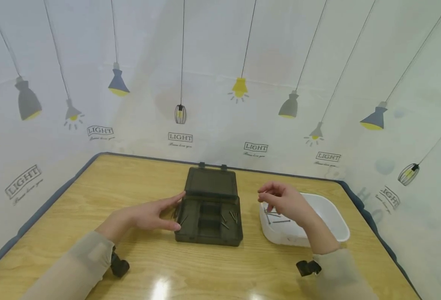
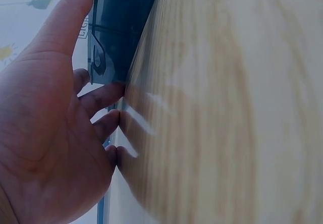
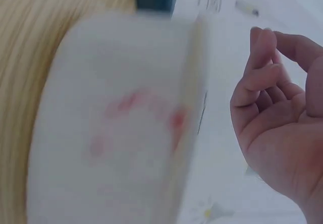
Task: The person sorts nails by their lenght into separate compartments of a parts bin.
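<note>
A left hand (image 1: 151, 214) at an open dark case (image 1: 209, 239); a right hand (image 1: 286, 204), fingers curled, above a white tub (image 1: 331, 218).

A pale wood-grain table (image 1: 205, 273) carries an open dark case (image 1: 208, 240); a white tub (image 1: 328, 211) stands to its right, apart.

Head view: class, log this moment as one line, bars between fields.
left hand: touching dark box | right hand: fingers curled above white tray, grip unclear | box: lid open, fasteners inside | tray: fasteners inside
</note>
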The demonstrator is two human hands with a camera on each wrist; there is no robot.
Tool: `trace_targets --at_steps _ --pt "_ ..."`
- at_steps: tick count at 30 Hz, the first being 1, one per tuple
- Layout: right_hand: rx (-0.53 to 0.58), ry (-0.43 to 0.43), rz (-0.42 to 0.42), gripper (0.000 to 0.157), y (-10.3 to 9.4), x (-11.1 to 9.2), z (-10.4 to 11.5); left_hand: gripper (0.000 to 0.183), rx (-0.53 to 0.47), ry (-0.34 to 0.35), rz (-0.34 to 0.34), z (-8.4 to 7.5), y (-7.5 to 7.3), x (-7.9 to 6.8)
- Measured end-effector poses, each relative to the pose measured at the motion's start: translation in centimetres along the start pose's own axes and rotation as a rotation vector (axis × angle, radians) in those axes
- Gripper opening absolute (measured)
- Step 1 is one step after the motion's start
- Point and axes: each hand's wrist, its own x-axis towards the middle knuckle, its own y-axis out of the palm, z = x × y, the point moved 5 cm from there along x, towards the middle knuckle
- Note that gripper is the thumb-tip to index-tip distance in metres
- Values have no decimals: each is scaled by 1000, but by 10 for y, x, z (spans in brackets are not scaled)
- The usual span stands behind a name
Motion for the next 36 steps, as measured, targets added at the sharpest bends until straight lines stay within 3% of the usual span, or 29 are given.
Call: trace_targets --at_steps 6,11,17,23,36 --pt "-86 80 -14 36 -40 -8 -54 110 8 -7 2 -1 -1 -3" --pt "-144 154 20 33 -48 -11 -82 109 8 -13 1 -1 0 -5" --pt "-203 194 119 26 -46 -10 -94 110 7 -20 3 0 0 -5" --pt "-213 239 167 30 -45 -10 -107 111 15 -18 2 0 1 -3" --pt "-223 268 149 26 -44 -9 -116 111 10 -26 5 -2 0 -2"
